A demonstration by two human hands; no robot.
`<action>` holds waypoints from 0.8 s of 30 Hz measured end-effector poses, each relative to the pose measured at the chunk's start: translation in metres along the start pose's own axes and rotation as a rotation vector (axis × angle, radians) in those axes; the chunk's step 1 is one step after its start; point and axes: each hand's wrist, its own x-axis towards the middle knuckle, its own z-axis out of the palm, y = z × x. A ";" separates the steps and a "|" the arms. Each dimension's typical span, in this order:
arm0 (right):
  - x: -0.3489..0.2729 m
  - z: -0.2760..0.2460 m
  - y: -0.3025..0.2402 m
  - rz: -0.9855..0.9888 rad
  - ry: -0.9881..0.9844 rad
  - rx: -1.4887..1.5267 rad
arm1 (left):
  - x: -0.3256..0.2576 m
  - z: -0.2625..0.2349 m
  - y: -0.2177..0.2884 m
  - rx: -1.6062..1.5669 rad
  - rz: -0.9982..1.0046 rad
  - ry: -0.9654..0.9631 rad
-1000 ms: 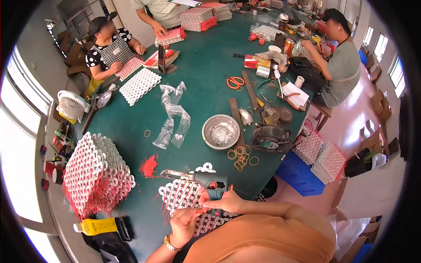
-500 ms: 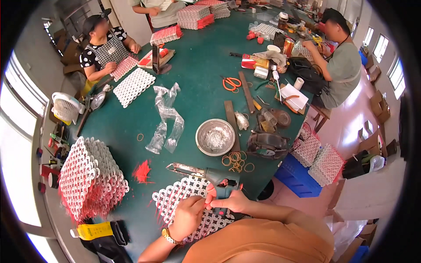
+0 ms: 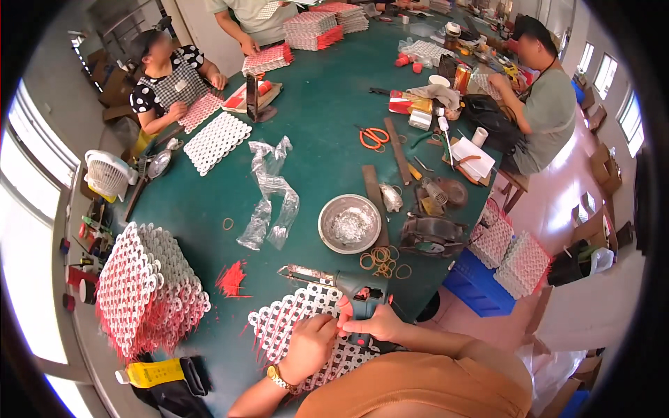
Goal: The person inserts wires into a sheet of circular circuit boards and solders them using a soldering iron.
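Note:
My right hand [image 3: 380,324] is wrapped round the grip of a dark teal, pistol-shaped power tool [image 3: 362,287] with a long metal nozzle pointing left. Orange-red covering shows on a finger at its front. Close against that finger, my left hand [image 3: 310,343] is closed in a pinch; what it holds, if anything, is hidden. Beneath both hands lies a sheet of joined white round pieces with dark centres [image 3: 279,317], with thin red wires sticking out along its left edge. My hands and the tool cover part of this sheet.
A tall stack of similar sheets [image 3: 150,285] and loose red wires [image 3: 231,279] lie left. Ahead are a metal bowl [image 3: 350,223] of silvery bits, rubber bands [image 3: 382,262], clear plastic wrap [image 3: 265,191] and orange-handled scissors [image 3: 374,138]. A yellow-labelled bottle [image 3: 155,373] lies near left. Co-workers sit and stand around.
The whole view has shifted slightly. My hands stay close together at the tool. At the back, the standing person's hand has come down onto a stack of sheets.

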 end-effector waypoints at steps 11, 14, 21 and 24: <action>0.012 -0.005 0.007 -0.053 0.022 -0.131 | -0.005 0.003 -0.014 -0.019 0.093 0.132; 0.013 0.003 0.004 -0.025 0.069 -0.122 | -0.009 0.003 -0.017 -0.117 0.068 0.123; 0.013 -0.005 0.016 0.030 0.049 -0.185 | -0.005 0.009 -0.017 -0.014 0.044 0.284; 0.017 -0.004 0.018 0.010 0.007 -0.174 | -0.012 0.021 -0.026 -0.114 0.016 0.272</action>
